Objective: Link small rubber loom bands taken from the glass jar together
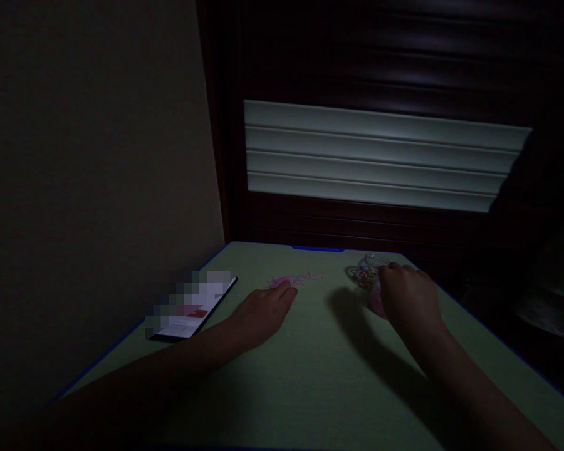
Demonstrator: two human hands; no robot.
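Observation:
My left hand (267, 313) lies low over the green tabletop, fingers stretched forward. Its fingertips reach the near edge of a small tangle of thin pink and multicoloured strands (286, 280). On the right, my right hand (410, 294) is closed like a fist, with its fingertips hidden from view. Just beyond and below it shows part of a pinkish round container (376, 305); I cannot tell whether the hand grips it. Behind that stands a clear glass jar (367, 273) holding many small coloured beads.
A tablet (202, 307) with a lit, partly blurred screen lies at the table's left edge. The green table (291, 388) has a blue rim. A wall (98, 156) rises at the left, and a dark slatted panel (357, 222) stands behind the table.

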